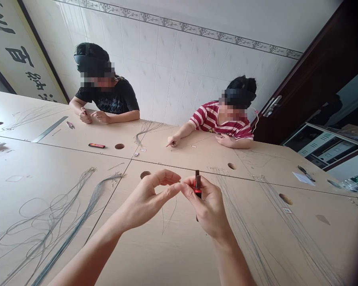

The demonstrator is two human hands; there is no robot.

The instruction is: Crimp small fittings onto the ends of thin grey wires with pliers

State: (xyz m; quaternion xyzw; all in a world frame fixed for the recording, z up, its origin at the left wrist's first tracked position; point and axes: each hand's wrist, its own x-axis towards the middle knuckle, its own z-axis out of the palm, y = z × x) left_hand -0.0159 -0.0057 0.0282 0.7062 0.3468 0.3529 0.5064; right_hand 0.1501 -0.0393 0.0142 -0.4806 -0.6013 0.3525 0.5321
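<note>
My left hand [155,194] and my right hand [207,202] meet above the middle of the table. The thumb and fingertips of the left are pinched together, and a thin wire [164,226] hangs in a loose loop below them. What lies right between the fingertips is too small to make out. My right hand is closed around small pliers [198,191] with red and black parts; two dark ends stick up past the fingers. Its thumb and forefinger touch the left fingertips.
Bundles of grey wire [89,206] with small metal ends lie on the left, more wires [244,230] on the right. A red-black marker-like item [97,145], a steel ruler [50,129] and cable holes [119,146] lie beyond. Two people [107,95] [223,119] work across the table.
</note>
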